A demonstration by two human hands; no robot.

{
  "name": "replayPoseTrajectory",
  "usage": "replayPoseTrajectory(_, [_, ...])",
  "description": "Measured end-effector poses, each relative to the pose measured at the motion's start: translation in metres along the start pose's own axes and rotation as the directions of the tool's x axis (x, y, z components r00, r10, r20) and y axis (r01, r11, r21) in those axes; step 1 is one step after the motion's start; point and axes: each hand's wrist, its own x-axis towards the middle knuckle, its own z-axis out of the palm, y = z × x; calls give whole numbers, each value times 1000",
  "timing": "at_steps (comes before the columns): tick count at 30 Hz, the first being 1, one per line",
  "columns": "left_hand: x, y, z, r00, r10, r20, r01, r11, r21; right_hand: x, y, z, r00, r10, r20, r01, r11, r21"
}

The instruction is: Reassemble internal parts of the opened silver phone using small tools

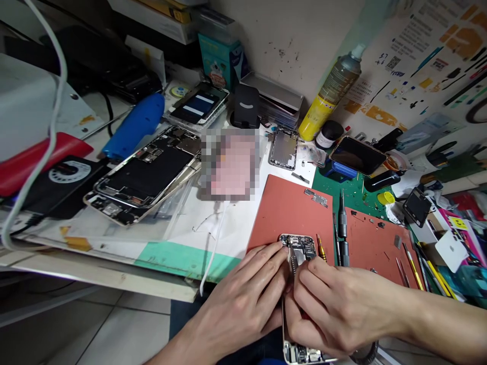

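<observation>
An opened smartphone point(304, 353) with bare inner parts lies at the table's near edge, partly on the red mat. My left hand point(243, 299) is closed along its left side, fingertips at the upper left corner. In my right hand point(335, 299), the fingers pinch grey tweezers point(293, 261) with a ridged grip, tips down over the phone's upper inner parts. Both hands hide the phone's middle. Just right of its top lies a small gold screwdriver point(321, 247). A thin metal plate point(315, 197) rests higher on the red mat.
Two grey screwdrivers point(343, 218) lie between the red mat point(289, 203) and a second red mat point(375, 243) with tiny parts. An opened large phone point(152, 172) sits left, near a blue-handled tool point(135, 126). A yellow spray can point(329, 94) leans at the back. A white cable point(213, 248) crosses the edge.
</observation>
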Motion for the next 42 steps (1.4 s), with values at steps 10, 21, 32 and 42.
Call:
replayPoseTrajectory(10, [1,0,-1,1000,8,-13,-8,1000,11,-1,3,4,996,15,-83,-17,1000,-16])
replayPoseTrajectory(21, [0,1,-2,1000,7,-16,-8,1000,-7,-3,3,6,997,-7,-80,4,999,-37])
replayPoseTrajectory(32, [-3,1,1,1000,-10,-10,10,999,-34,-4,-2,-5,992,127,-27,-127,992,4])
replayPoseTrajectory(42, [-1,3,0,996,-60,-72,56,997,-55,-6,3,-13,991,134,19,-135,987,91])
